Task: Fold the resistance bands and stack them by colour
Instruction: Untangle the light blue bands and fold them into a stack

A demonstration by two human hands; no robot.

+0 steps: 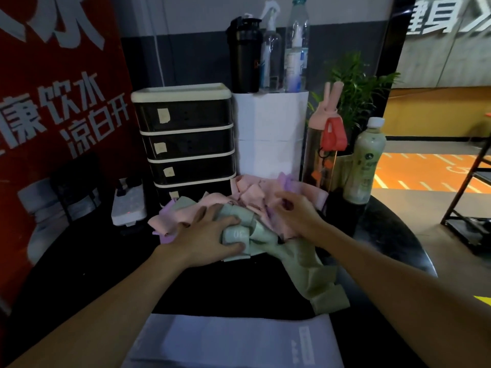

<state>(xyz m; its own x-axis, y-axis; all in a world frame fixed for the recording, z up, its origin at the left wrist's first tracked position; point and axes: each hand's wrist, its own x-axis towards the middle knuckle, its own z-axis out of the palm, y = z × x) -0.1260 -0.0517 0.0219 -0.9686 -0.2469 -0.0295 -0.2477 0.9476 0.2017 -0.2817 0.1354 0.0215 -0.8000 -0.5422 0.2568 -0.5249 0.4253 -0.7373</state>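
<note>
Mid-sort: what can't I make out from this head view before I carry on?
- Band pile, head view: count per colour unclear; bands tangle, left hand gripping a green band covers some.
- Right hand, head view: tips buried in pink bands; grip unclear.
- Pale folded band, head view: cut off by bottom edge; print blurred.
- Drawer labels, head view: too small to read.

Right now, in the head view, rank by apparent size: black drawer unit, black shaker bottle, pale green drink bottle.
1. black drawer unit
2. pale green drink bottle and black shaker bottle: look alike, unranked.

Bands (239,208) pink, purple, sage green; drawer unit (186,144) black, cream-trimmed.
</note>
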